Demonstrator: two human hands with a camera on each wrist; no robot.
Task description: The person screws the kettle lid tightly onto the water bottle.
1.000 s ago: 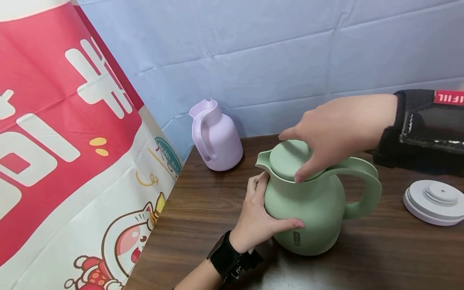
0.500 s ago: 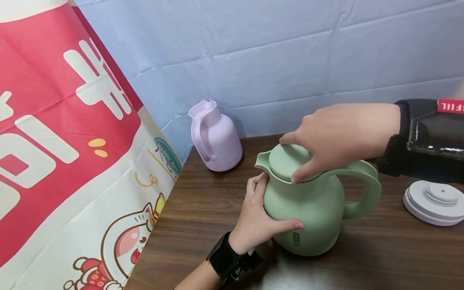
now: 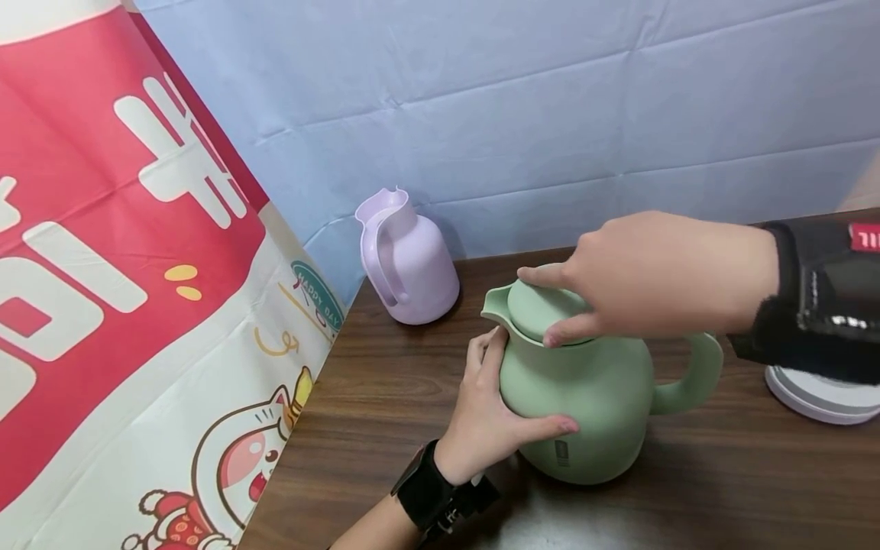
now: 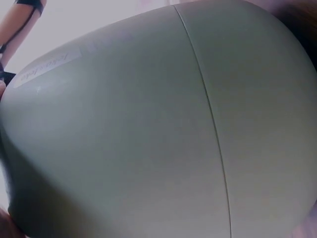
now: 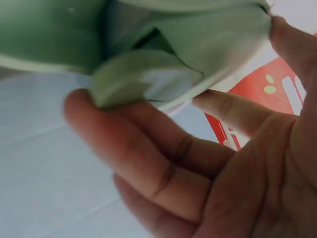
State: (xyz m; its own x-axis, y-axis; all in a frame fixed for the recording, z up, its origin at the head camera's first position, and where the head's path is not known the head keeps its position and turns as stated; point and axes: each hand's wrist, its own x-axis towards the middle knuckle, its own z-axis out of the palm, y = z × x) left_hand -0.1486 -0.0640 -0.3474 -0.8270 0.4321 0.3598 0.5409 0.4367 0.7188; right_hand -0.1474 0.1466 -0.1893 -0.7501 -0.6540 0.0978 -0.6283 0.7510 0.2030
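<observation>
Just left of centre in the frame, on the worktop (image 3: 385,389), we note a lilac jug (image 3: 425,271). Lower, the left hand (image 3: 486,412) clasps the green jug (image 3: 591,409), right of centre; the right hand (image 3: 663,275) grips its lid (image 3: 541,305) by thumb and fingers, a white disc (image 3: 818,399) partly hidden at far right.

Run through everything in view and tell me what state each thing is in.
Green jug, upright, lidded.
Green lid, on the jug; whether locked, cannot tell.
Purple jug, upright, no lid visible.
Whitish disc, lying flat, partly hidden.
Left hand, gripping the green jug.
Right hand, holding the green lid.
</observation>
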